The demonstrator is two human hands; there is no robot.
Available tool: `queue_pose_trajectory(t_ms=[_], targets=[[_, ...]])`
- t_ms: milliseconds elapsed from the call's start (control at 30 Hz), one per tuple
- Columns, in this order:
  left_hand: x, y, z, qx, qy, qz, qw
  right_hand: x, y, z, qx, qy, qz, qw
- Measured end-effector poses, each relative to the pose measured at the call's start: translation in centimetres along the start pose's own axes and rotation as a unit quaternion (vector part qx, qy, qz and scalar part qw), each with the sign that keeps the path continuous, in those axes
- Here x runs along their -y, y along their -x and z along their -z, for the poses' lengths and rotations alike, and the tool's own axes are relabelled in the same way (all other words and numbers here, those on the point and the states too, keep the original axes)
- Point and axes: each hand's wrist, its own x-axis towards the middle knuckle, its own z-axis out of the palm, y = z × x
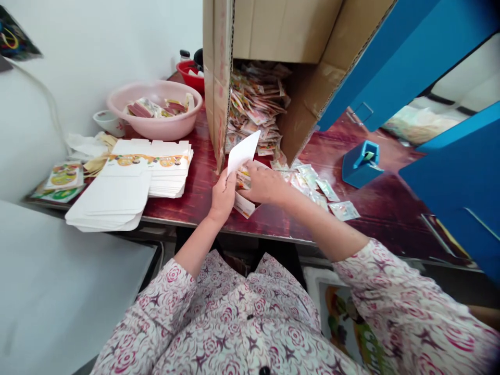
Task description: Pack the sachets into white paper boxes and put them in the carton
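My left hand point(223, 196) grips a small white carton point(242, 151) whose flap stands open, held over the dark red table point(273, 221). My right hand point(264, 183) is closed on small sachets at the carton's mouth. Just behind them a large cardboard box point(219, 78) lies on its side, spilling a heap of sachets point(253, 104). More loose sachets point(320, 190) lie on the table to the right of my right hand.
A stack of flat white cartons point(128, 182) lies at the left. Behind it stand a pink basin point(156, 127) with packets, a red bowl point(189, 75) and a cup point(108, 122). A blue tape dispenser point(361, 164) sits at the right, near blue panels point(461, 172).
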Motion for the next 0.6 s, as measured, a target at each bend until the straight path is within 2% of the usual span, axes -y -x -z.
queue_pose_trajectory(t_ms=[100,200,367,467,533,600], targets=[[-0.1,0.8,0.2,-0.001,0.016,0.005,1.000,-2.1,0.2,1.7,0.030,-0.053,0.106,0.993],[0.1,1.3,0.2,0.003,0.023,0.009,1.000,-3.1,0.3,1.9,0.016,-0.041,0.184,0.982],[1.2,1.1,-0.1,-0.008,0.032,0.030,0.999,-1.0,-0.2,-1.1,0.008,-0.005,0.106,0.994],[1.7,0.9,-0.2,-0.014,0.060,0.035,0.997,0.7,-0.5,-2.5,-0.029,0.015,0.063,0.997],[1.8,0.9,-0.1,-0.010,0.087,0.036,0.996,1.2,-0.4,-2.5,-0.048,0.022,0.030,0.998],[1.4,1.2,0.1,0.007,0.115,0.032,0.993,0.8,0.0,-1.7,-0.036,0.008,0.022,0.999]])
